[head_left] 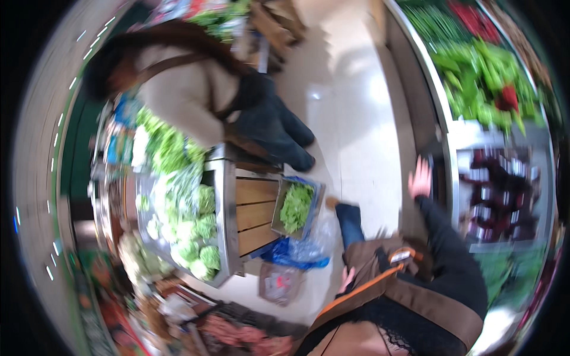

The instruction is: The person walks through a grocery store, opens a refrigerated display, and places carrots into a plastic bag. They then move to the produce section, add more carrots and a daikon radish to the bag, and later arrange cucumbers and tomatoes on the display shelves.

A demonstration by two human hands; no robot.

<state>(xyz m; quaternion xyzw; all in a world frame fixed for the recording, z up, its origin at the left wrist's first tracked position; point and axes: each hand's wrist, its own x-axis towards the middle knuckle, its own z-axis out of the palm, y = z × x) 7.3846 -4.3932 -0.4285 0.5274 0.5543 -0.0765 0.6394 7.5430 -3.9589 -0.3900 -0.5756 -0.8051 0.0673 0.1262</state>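
My right hand (420, 178) is stretched out, its fingers spread and nothing in them. It is beside the dark front of the vegetable display on the right, below the metal edge (446, 139); I cannot tell whether it touches. Close to my body, my left hand (346, 279) shows only in part and is blurred, its fingers looking stretched out and holding nothing I can see. It is next to the brown apron or bag (380, 255) with an orange strap that I wear. My legs and one shoe show beyond it.
A person (184, 89) in a light top and jeans leans over the left stand. Cabbages (208, 256) and leafy greens (166, 145) lie there. A crate of lettuce (297, 207), blue plastic (288, 254) and a bag (279, 283) are low down. Right display holds green peppers (475, 77) and eggplants (499, 196).
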